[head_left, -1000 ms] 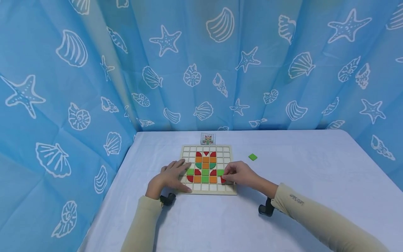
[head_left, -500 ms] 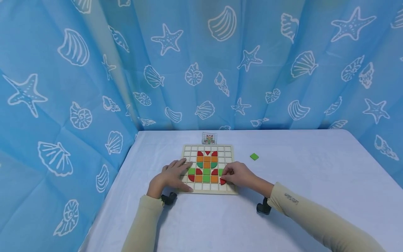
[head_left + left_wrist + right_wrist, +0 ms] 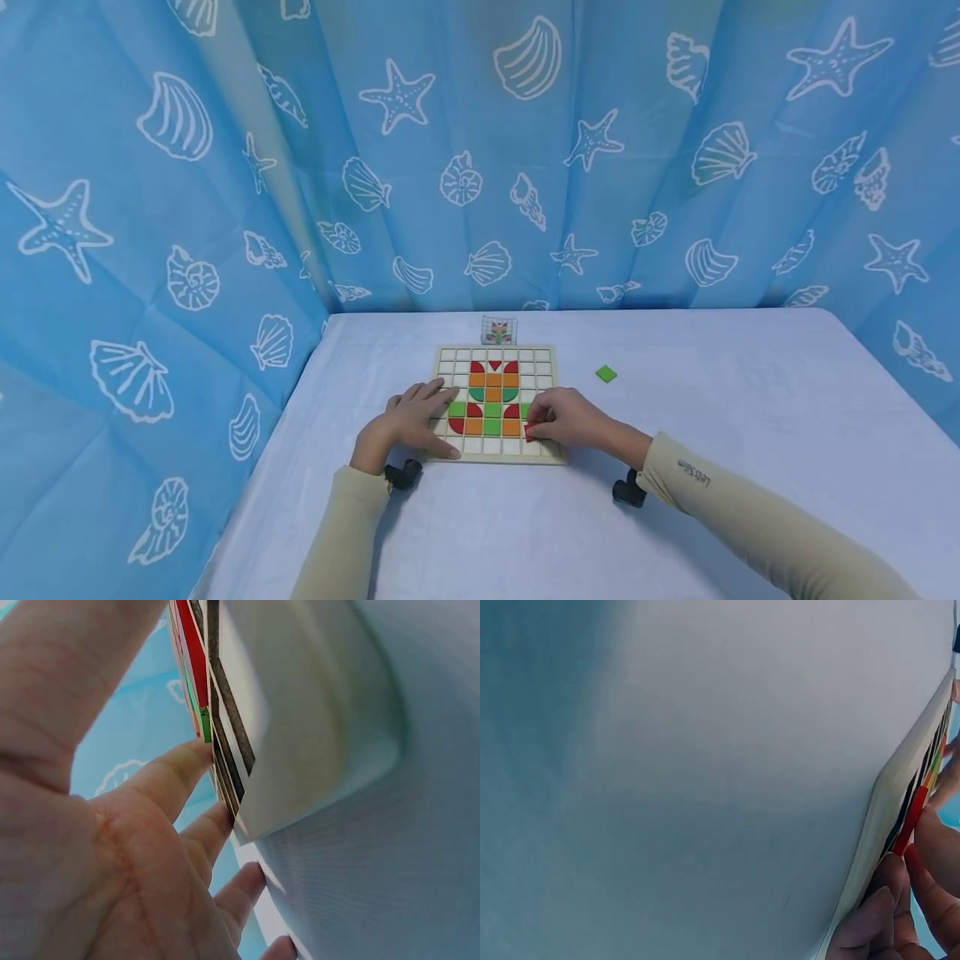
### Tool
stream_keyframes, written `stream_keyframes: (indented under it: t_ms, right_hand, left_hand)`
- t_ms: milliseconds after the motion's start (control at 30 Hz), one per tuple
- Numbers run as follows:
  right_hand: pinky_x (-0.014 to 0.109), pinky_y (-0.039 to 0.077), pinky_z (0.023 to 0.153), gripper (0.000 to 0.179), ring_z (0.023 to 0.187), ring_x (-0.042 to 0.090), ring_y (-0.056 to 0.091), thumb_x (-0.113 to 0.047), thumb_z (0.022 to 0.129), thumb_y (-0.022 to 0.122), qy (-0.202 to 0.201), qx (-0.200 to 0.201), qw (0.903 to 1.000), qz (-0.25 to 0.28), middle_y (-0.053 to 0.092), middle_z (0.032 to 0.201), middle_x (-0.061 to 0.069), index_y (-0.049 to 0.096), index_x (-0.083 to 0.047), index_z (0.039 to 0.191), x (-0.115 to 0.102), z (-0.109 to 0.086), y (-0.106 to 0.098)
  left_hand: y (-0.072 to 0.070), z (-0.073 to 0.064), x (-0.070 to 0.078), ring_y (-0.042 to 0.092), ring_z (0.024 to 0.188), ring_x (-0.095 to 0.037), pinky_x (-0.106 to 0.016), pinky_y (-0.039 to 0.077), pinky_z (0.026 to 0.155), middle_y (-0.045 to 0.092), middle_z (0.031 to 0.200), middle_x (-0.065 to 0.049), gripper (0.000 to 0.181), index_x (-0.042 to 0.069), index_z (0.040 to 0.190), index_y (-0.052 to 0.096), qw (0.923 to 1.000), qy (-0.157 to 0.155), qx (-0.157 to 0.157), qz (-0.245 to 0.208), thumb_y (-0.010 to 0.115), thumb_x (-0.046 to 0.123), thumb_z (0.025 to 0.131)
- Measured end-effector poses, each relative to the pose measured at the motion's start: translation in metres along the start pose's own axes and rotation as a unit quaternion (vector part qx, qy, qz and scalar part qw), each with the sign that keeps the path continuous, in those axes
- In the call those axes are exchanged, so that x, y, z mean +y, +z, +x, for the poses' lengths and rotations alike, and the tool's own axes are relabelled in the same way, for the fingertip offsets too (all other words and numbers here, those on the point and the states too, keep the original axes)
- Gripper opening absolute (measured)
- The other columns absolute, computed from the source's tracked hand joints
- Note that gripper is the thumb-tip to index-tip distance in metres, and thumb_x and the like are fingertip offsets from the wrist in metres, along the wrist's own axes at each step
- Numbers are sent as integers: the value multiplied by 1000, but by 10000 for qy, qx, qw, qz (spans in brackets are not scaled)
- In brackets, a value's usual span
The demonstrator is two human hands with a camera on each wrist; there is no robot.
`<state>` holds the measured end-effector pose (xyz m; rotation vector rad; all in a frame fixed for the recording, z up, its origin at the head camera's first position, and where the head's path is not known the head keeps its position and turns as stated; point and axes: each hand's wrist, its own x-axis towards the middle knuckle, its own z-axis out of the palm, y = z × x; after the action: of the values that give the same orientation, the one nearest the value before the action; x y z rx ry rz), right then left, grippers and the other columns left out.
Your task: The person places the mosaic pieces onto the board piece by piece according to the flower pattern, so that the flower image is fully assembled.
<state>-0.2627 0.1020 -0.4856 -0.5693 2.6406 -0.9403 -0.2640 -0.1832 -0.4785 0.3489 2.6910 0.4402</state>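
Note:
A wooden grid board [image 3: 495,458] lies on the table, with red, orange and green tiles set in its cells in a flower-like pattern. My left hand [image 3: 407,421] rests spread over the board's left side; in the left wrist view its fingers [image 3: 176,776] are extended along the edge. At the board's lower right, my right hand [image 3: 573,417] pinches a red tile [image 3: 529,432] between thumb and fingers. The right wrist view shows this red tile [image 3: 911,819] edge-on, at the board's surface. Its full outline is hidden by the fingers.
One loose green tile [image 3: 606,373] lies on the white-covered table [image 3: 712,392], right of the board. Behind the board is a small card [image 3: 498,330] printed with a similar pattern on a grid. A blue shell-print curtain [image 3: 465,225] hangs along the back and left.
The red tile has turned slightly in my right fingers and stays over the lower right cells. My left hand keeps its place on the board.

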Motion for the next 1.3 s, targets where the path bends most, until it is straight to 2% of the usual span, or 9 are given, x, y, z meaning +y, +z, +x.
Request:
stream_keyframes:
  t_ms: [200, 367, 733, 1000, 1300]
  right_hand:
    - [26, 51, 71, 17, 80, 13, 56, -19, 79, 84, -218, -250, 9994, 63, 66, 89, -6, 72, -17, 92, 5, -4, -5]
    - [24, 52, 73, 13, 81, 11, 57, -15, 82, 81, -472, -256, 9986, -26, 67, 92, -6, 73, -17, 94, 6, -3, -5]
    - [24, 51, 73, 12, 83, 11, 55, -12, 83, 80, -287, -84, 9989, -370, 66, 93, -7, 75, -18, 91, 1, 4, -3]
    - [25, 51, 73, 12, 83, 13, 55, -11, 84, 79, -145, -138, 9998, -91, 66, 93, -6, 73, -18, 92, -2, 5, -3]
    - [25, 52, 71, 13, 79, 13, 57, -14, 81, 82, -98, -100, 9996, 249, 67, 87, -4, 73, -16, 90, 3, 5, -6]
  left_hand:
    - [0, 0, 1, 14, 151, -34, -64, 18, 118, 19, 166, -3, 106, 31, 155, 31, 10000, 42, 10, -39, 86, 53, 67]
    - [0, 0, 0, 14, 151, -33, -63, 18, 118, 19, 166, -2, 106, 32, 155, 31, 10000, -24, 20, 29, 86, 54, 67]
    - [-1, -1, -1, 14, 151, -35, -63, 17, 119, 18, 166, -3, 106, 31, 156, 31, 10000, 61, 9, -70, 85, 54, 68]
    - [-4, -3, 0, 13, 151, -35, -64, 17, 119, 17, 166, -4, 106, 31, 156, 30, 10000, -56, -47, -29, 85, 54, 68]
    - [-1, 1, -1, 13, 151, -35, -63, 18, 118, 18, 166, -4, 105, 29, 156, 30, 10000, 78, 1, -57, 85, 52, 69]
